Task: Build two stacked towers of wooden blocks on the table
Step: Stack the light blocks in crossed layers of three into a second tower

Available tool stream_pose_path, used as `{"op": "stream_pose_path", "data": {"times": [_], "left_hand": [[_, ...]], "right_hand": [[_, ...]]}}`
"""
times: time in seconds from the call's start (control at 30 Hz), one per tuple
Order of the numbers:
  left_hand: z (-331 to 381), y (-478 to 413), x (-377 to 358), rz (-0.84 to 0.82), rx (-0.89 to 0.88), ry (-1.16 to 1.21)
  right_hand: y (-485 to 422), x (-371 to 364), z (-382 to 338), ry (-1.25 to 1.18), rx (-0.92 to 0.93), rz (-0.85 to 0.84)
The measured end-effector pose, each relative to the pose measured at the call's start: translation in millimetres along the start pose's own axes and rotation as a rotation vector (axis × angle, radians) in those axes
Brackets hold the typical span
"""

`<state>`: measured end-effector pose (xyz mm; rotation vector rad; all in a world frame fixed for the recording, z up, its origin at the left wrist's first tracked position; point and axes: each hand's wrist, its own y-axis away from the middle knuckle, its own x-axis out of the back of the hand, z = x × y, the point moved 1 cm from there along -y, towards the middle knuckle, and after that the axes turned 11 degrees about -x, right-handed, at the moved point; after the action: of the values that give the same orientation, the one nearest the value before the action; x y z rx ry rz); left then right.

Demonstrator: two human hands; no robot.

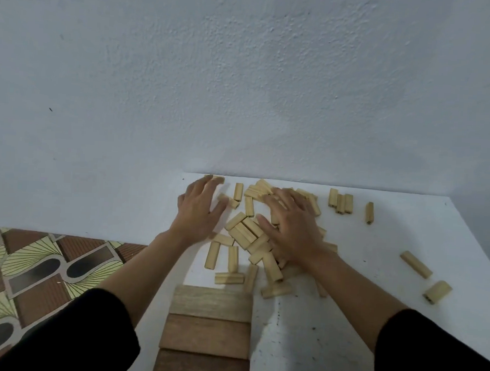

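Several pale wooden blocks lie in a loose heap [242,233] on the white table [359,319], none of them stacked. My left hand [200,211] hovers with spread fingers at the heap's left edge, its fingertips near a block by the wall [218,179]. My right hand [293,224] lies flat with spread fingers on top of the heap's right part and hides the blocks under it. Neither hand holds a block.
Three blocks [341,202] lie side by side at the back right, with a single one [369,212] beyond them. Two stray blocks [415,264] [437,292] lie near the right edge. Three flat brown boards [211,325] sit at the near edge. The wall stands directly behind; patterned floor [35,273] lies left.
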<state>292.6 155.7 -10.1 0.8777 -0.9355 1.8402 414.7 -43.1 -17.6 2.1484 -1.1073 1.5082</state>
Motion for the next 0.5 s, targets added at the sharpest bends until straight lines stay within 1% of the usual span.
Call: {"op": "stream_pose_path", "data": {"times": [0.07,0.13,0.27,0.33,0.4,0.43,0.5], "left_hand": [[-6.7,-8.1,-8.1,-0.174,-0.008,-0.131],[-10.3,-12.6,-17.3,-0.266,-0.023,-0.216],[-3.5,-16.0,-28.0,-0.276,0.001,-0.301],[-2.4,-16.2,-31.7,-0.288,-0.036,-0.349],[-0.5,-13.7,-36.8,-0.327,-0.091,-0.409],[2.3,-11.8,-39.4,-0.321,-0.103,-0.411],[13.5,-7.3,-43.1,-0.256,-0.090,-0.333]], "right_hand": [[-16.5,-3.4,-1.2,0.042,0.005,-0.080],[-29.7,-6.5,-2.0,0.099,0.031,-0.142],[-44.0,-12.1,-3.9,0.172,0.035,-0.263],[-46.1,-14.8,-4.3,0.206,0.027,-0.301],[-43.6,-16.6,-3.9,0.213,0.023,-0.303],[-40.5,-16.7,-3.6,0.207,0.024,-0.292],[-33.4,-15.8,-1.4,0.196,0.032,-0.271]]}}
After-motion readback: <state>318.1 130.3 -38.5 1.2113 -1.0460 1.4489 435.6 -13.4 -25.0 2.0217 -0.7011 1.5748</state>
